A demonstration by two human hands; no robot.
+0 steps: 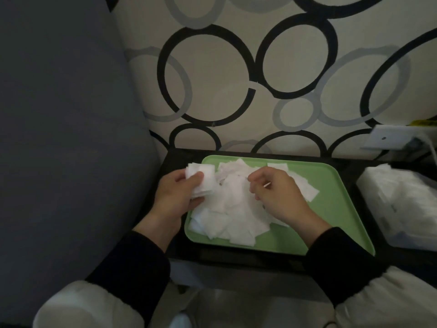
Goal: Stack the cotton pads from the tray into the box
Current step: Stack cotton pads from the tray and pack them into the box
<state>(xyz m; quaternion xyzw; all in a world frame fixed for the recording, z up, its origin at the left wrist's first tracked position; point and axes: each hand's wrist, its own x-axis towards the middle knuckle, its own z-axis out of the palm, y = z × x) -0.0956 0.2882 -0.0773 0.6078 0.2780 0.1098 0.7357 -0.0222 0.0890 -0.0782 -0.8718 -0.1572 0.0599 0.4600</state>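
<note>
A green tray (331, 204) lies on a small black table and carries a loose heap of square white cotton pads (234, 209). My left hand (175, 195) grips a small stack of pads (203, 178) at the tray's left edge, thumb on top. Over the middle of the heap my right hand (274, 195) hovers with curled fingers, fingertips down at the pads; whether it pinches one I cannot tell. To the right of the tray stands the clear box (402, 204), holding white pads.
The black table (248, 259) stands on a rug patterned with black and grey rings (212, 74). A grey sofa (59, 114) fills the left side. A white power strip (387, 139) lies at the far right. My knees frame the bottom.
</note>
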